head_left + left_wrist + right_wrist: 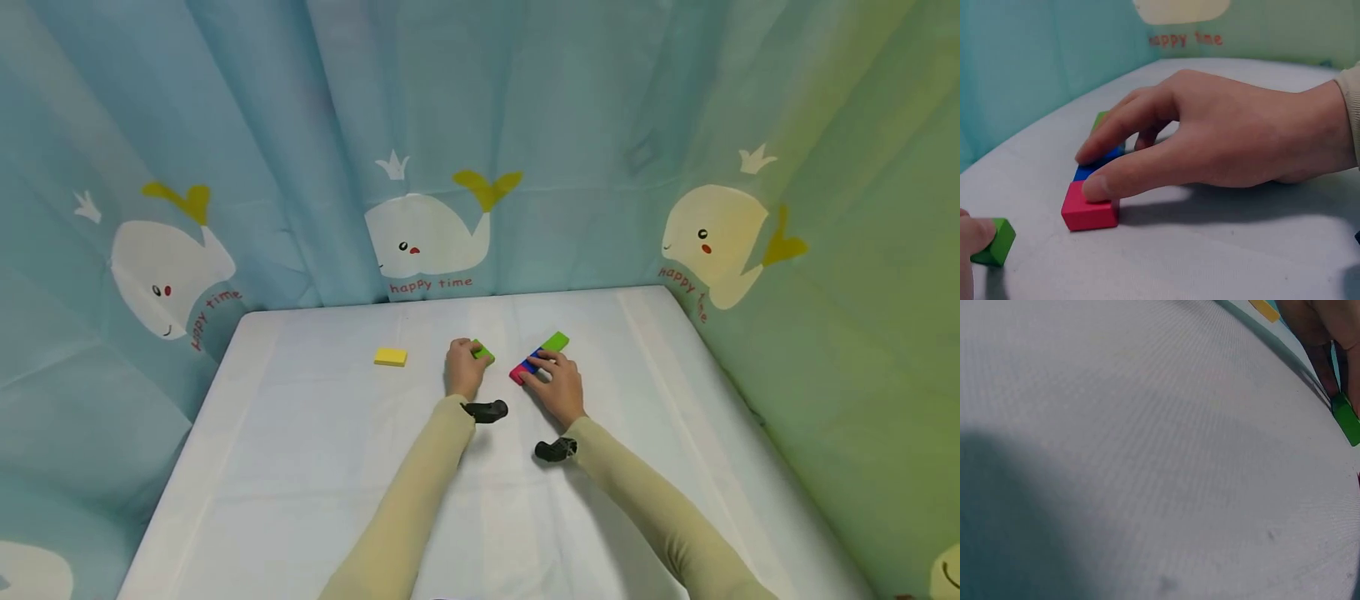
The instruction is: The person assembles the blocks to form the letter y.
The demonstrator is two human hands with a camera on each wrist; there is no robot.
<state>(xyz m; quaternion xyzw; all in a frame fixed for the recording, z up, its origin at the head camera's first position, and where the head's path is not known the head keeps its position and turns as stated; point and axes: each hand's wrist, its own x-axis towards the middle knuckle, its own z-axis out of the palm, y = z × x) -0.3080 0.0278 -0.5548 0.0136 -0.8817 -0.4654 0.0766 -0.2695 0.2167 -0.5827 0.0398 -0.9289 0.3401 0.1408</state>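
In the head view, my left hand (463, 367) pinches a small green block (483, 353) just above the white tabletop. Its thumb on that block (1001, 244) shows at the left wrist view's lower left; the right wrist view catches the same block (1347, 419) at its right edge. My right hand (558, 387) is over a slanting row of blocks: pinkish-red (1090, 215) nearest, then blue (1087, 172), then green (556, 341). Its thumb lies on the red block, and the index fingertip touches the blue one's far side. The palm is raised off the cloth.
A yellow block (390, 357) lies flat on the white-covered table (315, 467), left of my left hand. Blue-green curtains (570, 167) with printed whales stand along the table's back and sides. Dark wrist mounts (487, 411) stick out from both sleeves.
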